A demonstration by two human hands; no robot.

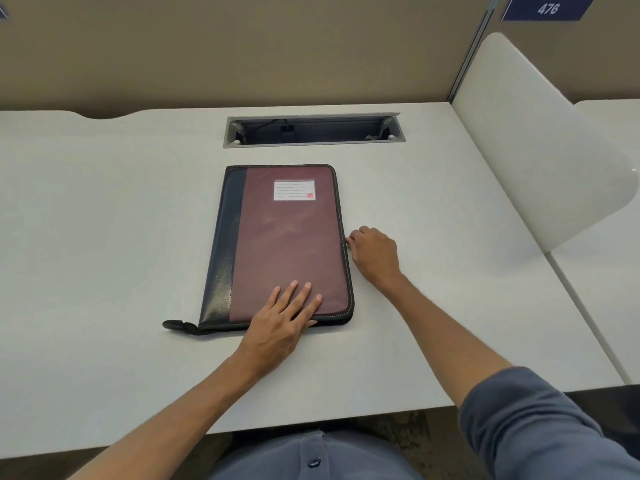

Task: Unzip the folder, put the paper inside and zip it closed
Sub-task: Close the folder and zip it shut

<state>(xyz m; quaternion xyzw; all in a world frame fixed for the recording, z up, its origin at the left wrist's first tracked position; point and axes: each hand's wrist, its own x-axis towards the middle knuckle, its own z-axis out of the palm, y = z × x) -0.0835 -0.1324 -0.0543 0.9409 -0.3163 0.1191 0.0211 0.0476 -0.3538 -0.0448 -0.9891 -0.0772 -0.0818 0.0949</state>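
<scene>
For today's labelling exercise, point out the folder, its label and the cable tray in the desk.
folder (287,244): head view, middle of its maroon cover.
label (294,190): head view, centre of the white lined card.
cable tray (313,129): head view, inside its dark opening.

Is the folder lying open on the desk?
No, the folder lies flat and closed on the desk, with the left hand pressing on its cover and the right hand at its right edge.

White desk top (104,220) w/ grey rectangular cable tray opening (313,129) near its back edge, black cables inside. Beige partition wall (242,46) behind. Curved white divider panel (540,140) at right; blue number sign (547,8) reads 476.
</scene>
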